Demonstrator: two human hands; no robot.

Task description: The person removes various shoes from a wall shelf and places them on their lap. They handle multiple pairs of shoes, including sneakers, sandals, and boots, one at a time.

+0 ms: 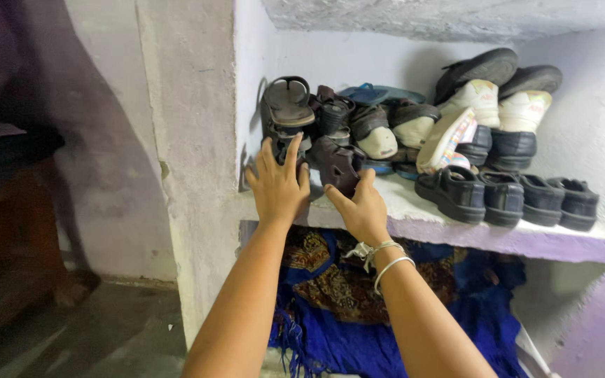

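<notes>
both forearms reach up from below, two bangles (388, 260) on the right wrist. left hand (277, 183) is flat, fingers spread wide, pressed against the sandals at the left end of the shelf (414, 213); whether it grips anything i cannot tell. right hand (363, 208) curls around a dark brown sandal (337, 165) at the shelf's front edge, thumb on its near side. four black shoes (505, 197) stand in a row on the right. behind them, a heap of sandals and shoes too tangled to count. blue cloth (337, 308) hangs under the shelf.
</notes>
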